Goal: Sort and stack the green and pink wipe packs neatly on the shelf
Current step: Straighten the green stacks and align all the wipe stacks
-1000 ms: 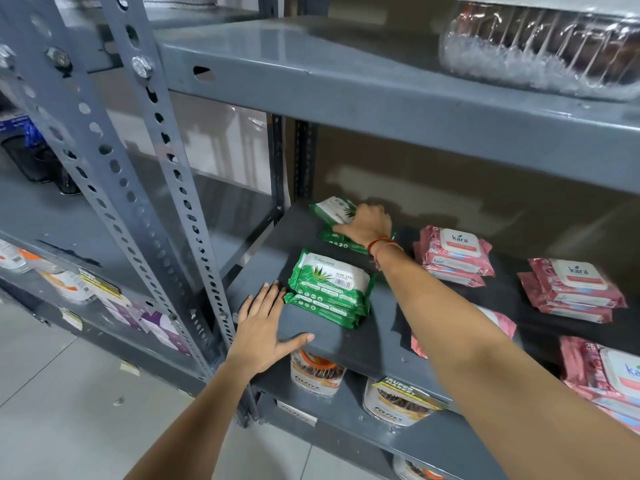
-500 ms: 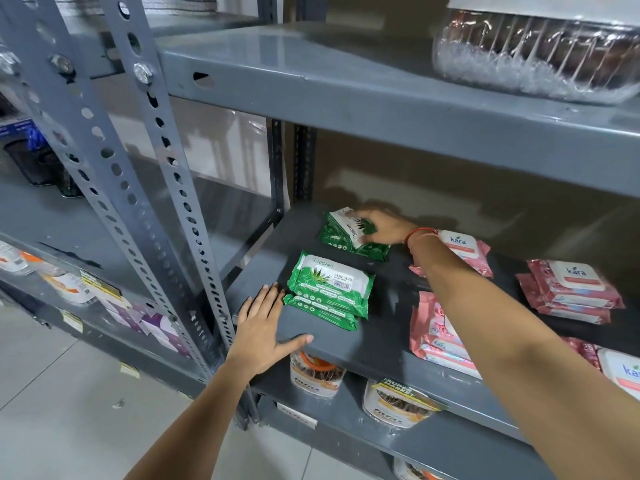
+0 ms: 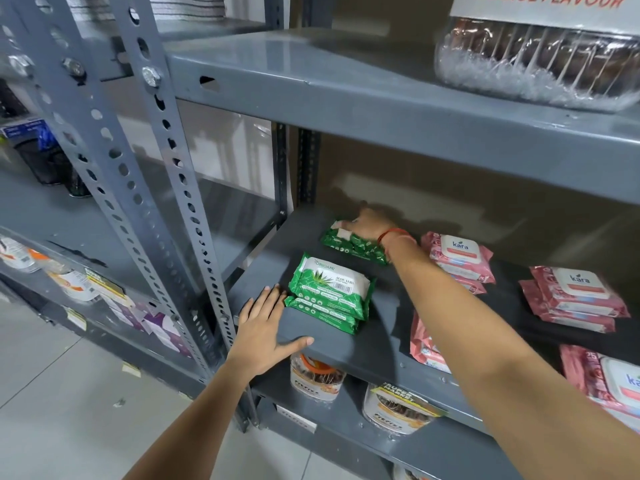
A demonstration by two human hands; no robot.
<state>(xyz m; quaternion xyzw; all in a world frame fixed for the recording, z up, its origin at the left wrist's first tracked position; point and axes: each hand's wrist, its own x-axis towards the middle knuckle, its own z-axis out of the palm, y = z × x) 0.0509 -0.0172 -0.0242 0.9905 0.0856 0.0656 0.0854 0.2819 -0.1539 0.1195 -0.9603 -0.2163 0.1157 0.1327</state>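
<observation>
While the left hand (image 3: 263, 336) lay flat on the grey shelf (image 3: 377, 344) at its front edge, close to the left front corner, its fingers were straight and slightly spread on top and its thumb ran along the front lip, holding nothing. Just beside those fingertips, a front green stack (image 3: 332, 294) of two wipe packs sat one on the other, the upper pack label-up and a little askew of the lower. Further right along the front edge, a tilted pink pack (image 3: 424, 344) showed partly behind the right forearm, and a front pink stack (image 3: 606, 379) lay at the right front corner, cut off by the frame. Behind that, toward the middle of the shelf's right side, a middle pink stack (image 3: 575, 299) of two packs rested flat, lids up. Near the left rear corner, the right hand (image 3: 369, 226), with a red thread (image 3: 394, 233) at the wrist, sat on the rear green pack (image 3: 349, 243), its fingers curled over the pack's top and far end in a grip. Whether one or two packs lay under it could not be told. Just right of that wrist, a rear pink stack (image 3: 460, 258) lay near the back edge, well apart from the front green stack.
</observation>
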